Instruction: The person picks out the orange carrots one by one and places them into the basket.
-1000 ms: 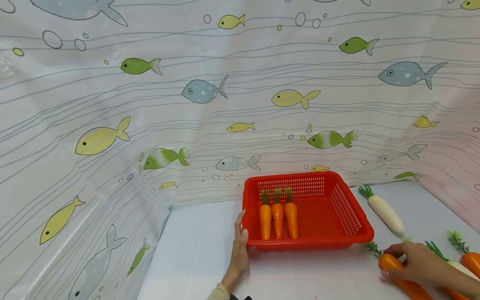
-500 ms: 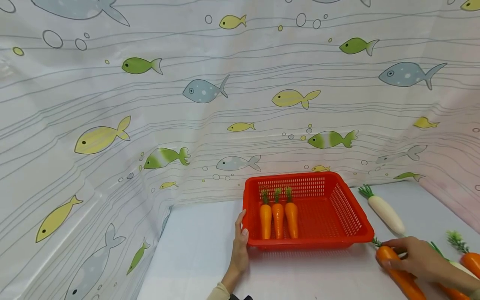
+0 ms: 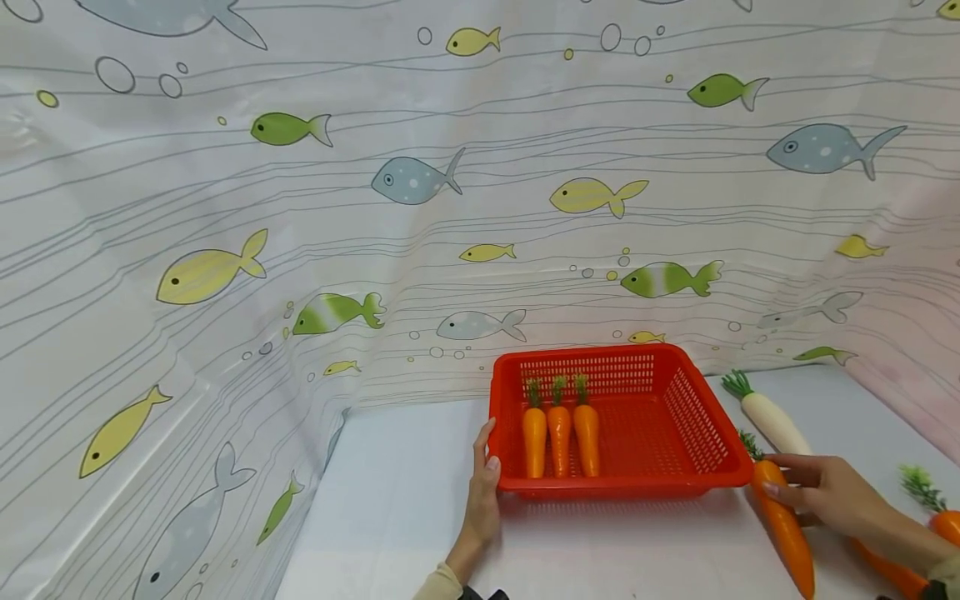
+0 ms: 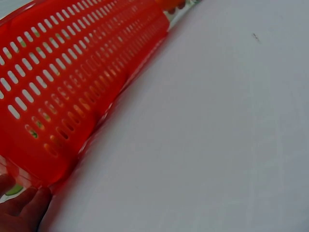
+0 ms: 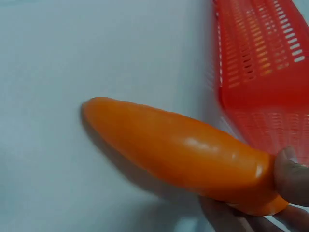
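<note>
A carrot (image 3: 783, 525) with a leafy green top lies slanting by the right front corner of the red basket (image 3: 622, 483). My right hand (image 3: 840, 496) pinches it near its thick end, thumb on the near side in the right wrist view, where the smooth orange carrot (image 5: 169, 145) points away from the hand. At the basket's left side, my left hand (image 3: 480, 500) rests its fingers along the wall and its thumb by the front corner. Inside the basket, three carrots (image 3: 560, 442) lie side by side at the left, tops toward the back.
A white radish (image 3: 776, 421) lies right of the basket. Another carrot (image 3: 892, 571) shows partly under the right forearm, and one more carrot (image 3: 948, 525) sits at the right edge. A fish-patterned sheet (image 3: 420, 367) hangs behind the white table (image 3: 405, 467).
My right hand has turned the carrot steeper and drawn it slightly left, alongside the basket's corner. The left hand and basket stay in place; the view shifts slightly.
</note>
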The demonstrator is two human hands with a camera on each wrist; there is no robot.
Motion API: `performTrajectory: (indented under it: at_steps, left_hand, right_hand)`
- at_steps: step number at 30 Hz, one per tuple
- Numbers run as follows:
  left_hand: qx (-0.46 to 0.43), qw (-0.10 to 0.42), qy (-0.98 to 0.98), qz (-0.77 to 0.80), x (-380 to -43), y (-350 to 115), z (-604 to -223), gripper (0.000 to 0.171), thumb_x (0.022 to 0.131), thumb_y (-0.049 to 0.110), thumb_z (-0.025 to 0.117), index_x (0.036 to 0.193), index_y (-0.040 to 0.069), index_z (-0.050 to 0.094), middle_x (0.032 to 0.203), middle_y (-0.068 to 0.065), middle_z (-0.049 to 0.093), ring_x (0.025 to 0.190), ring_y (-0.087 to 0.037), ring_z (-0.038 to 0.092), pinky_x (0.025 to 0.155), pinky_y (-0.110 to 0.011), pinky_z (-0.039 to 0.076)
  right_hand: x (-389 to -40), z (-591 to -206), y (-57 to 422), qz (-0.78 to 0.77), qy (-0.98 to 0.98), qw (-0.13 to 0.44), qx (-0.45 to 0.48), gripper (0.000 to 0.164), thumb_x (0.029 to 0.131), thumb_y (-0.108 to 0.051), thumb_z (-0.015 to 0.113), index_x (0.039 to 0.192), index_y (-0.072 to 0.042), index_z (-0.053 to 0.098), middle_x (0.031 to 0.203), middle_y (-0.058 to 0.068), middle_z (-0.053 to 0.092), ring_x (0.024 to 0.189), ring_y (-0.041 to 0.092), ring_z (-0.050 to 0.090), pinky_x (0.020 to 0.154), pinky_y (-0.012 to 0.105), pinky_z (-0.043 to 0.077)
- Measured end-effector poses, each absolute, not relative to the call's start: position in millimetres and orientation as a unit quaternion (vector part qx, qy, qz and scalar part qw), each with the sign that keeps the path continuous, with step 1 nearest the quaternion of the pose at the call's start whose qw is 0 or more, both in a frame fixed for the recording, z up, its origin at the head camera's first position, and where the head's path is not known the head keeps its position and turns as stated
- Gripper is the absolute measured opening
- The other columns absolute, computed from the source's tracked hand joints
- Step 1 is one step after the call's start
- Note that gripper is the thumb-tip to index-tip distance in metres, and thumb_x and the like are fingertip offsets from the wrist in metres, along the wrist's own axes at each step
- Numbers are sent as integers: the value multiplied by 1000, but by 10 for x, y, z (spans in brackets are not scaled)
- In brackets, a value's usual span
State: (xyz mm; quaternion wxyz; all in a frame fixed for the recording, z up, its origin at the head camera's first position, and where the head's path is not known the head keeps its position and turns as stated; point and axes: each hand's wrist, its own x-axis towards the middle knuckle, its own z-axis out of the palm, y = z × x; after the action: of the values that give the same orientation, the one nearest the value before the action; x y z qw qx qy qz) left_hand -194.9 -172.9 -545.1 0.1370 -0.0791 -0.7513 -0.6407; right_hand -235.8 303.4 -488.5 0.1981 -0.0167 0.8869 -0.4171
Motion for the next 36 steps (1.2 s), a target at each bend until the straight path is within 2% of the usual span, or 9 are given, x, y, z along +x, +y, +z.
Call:
performTrajectory:
  at_steps: [7,15,24,27,29,30,33,34,36]
  left_hand:
    - [-79,137,-751,-642,-1942,-1731,-5440,62,108,32,28,169,29,22,176,-5,22,160,-35,28,126,-71,23]
    - [-76,138,-752,-640,-1938,-1733,-5431,62,107,30,30,169,28,22,176,-4,23,160,-36,28,126,-71,24]
    - [-67,126,-754,-641,-1916,-1703,-5406,62,107,34,31,168,32,21,177,-4,22,159,-37,28,125,-71,27]
    - [-68,126,-756,-639,-1921,-1701,-5399,62,107,34,31,168,32,21,177,-3,22,159,-37,29,124,-71,27]
    - [-70,128,-757,-638,-1928,-1703,-5401,62,107,33,30,169,33,21,177,-3,22,159,-37,29,124,-70,28]
    - [-71,129,-756,-637,-1930,-1705,-5403,62,107,33,29,169,32,21,177,-3,22,159,-37,29,125,-70,28]
    - [-70,133,-756,-637,-1935,-1710,-5415,62,107,33,28,169,32,21,177,-3,22,159,-37,29,124,-71,27]
    - [-69,132,-756,-638,-1934,-1711,-5421,62,107,34,28,169,33,21,177,-3,22,159,-37,29,124,-71,28]
    - [-67,131,-755,-639,-1928,-1708,-5437,62,107,34,29,169,32,21,177,-4,22,159,-39,29,124,-72,28]
  right_hand:
    - [-2459,-4801,3084,-405,901,152,-25,92,102,-44,69,156,18,28,138,43,57,102,26,71,77,33,65]
    - [-2583,-4633,3123,-432,896,100,-29,93,102,-47,68,159,15,28,146,44,50,105,32,75,81,39,67]
    - [-2751,-4371,3187,-461,884,64,-30,79,106,-32,65,159,14,29,154,47,38,93,13,76,80,42,67]
    - [-2794,-4256,3174,-462,884,44,-44,75,107,-30,64,158,14,31,148,45,48,89,4,74,79,41,67]
    - [-2830,-4175,3157,-474,878,39,-55,74,107,-30,64,158,14,32,132,28,68,88,-1,72,79,39,67]
    - [-2848,-4136,3139,-480,874,39,-59,75,107,-30,65,159,13,32,125,13,73,88,-3,72,79,38,67]
    - [-2902,-4041,3076,-506,858,52,-76,77,105,-31,67,160,11,32,113,-25,66,91,-5,71,80,37,67]
    - [-2918,-4020,3050,-512,853,56,-81,78,105,-31,68,160,11,32,110,-32,63,92,-4,72,80,36,67]
    - [-2943,-3986,3001,-517,849,61,-90,79,103,-31,70,160,10,33,108,-34,64,93,-3,72,81,36,67]
